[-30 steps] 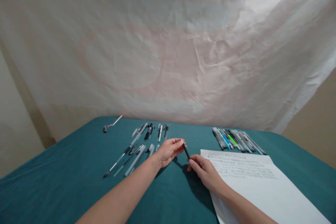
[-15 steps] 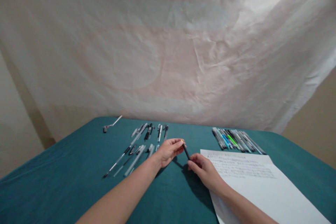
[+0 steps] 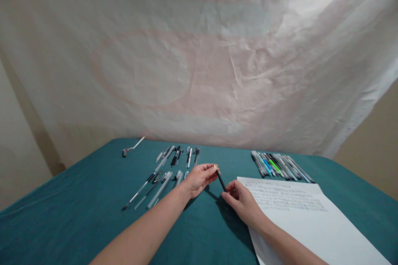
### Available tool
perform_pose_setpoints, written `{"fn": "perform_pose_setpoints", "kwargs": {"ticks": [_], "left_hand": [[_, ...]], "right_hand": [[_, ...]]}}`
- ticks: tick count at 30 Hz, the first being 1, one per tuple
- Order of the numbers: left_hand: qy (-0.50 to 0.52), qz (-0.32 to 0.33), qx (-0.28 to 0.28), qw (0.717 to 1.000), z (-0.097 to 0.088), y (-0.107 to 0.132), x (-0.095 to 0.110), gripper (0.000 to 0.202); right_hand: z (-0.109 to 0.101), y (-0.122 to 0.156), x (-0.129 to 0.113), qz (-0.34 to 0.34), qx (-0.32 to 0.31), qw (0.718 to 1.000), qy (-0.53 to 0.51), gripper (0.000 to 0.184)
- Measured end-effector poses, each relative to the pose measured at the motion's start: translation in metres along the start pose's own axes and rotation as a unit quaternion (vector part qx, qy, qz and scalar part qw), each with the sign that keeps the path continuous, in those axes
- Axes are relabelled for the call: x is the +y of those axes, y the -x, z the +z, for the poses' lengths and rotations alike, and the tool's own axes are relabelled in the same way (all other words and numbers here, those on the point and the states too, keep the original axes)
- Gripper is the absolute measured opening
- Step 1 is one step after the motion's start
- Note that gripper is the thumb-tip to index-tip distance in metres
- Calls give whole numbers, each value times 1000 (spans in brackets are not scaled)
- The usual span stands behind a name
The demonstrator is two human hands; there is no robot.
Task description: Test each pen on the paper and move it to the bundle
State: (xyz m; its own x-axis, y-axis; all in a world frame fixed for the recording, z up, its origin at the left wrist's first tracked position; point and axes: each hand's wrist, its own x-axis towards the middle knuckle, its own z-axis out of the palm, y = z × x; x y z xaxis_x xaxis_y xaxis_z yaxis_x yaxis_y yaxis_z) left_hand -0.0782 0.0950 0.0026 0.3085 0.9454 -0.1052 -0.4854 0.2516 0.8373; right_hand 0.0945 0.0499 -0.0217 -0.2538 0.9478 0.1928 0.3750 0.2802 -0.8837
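Note:
A slim black pen (image 3: 220, 179) is held slanting between my two hands, above the green cloth. My left hand (image 3: 201, 180) pinches its upper end, where a small gold-coloured spot shows at the fingertips. Around the lower end, the thumb and fingers of my right hand (image 3: 241, 201) are closed. Just left of my left hand lie several pen parts, among them a clear pen barrel (image 3: 160, 190) and a long thin refill (image 3: 138, 192). A handwritten sheet of paper (image 3: 298, 219) extends beneath my right forearm.
Several pens (image 3: 281, 166) lie side by side in a row at the back right. More pen parts (image 3: 175, 155) are spread at the back left of the green tablecloth (image 3: 71, 207). A white-handled brush-like item (image 3: 133, 147) lies near the far left corner. A pale sheet (image 3: 199, 70) hangs behind.
The fingers of my right hand have shifted slightly at the pen's lower end. My left hand and the pen stay nearly in place.

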Motion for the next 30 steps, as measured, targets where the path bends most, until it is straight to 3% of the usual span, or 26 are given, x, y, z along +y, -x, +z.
{"fn": "perform_pose_setpoints", "kwargs": {"ticks": [6, 11, 17, 22, 30], "left_hand": [[1, 1, 10, 1000, -2, -2, 0, 14], [3, 0, 14, 1000, 0, -1, 1, 12], [9, -2, 7, 1000, -1, -1, 0, 12], [14, -1, 9, 1000, -1, 0, 2, 10], [16, -4, 7, 1000, 2, 1, 0, 9]], "right_hand": [[-4, 2, -7, -18, -37, 999, 5, 27], [0, -1, 0, 6, -6, 1000, 3, 30], [-2, 0, -2, -13, -14, 1000, 17, 21], [-5, 1, -9, -13, -55, 998, -10, 28], [-1, -2, -1, 14, -50, 997, -65, 25]]}}
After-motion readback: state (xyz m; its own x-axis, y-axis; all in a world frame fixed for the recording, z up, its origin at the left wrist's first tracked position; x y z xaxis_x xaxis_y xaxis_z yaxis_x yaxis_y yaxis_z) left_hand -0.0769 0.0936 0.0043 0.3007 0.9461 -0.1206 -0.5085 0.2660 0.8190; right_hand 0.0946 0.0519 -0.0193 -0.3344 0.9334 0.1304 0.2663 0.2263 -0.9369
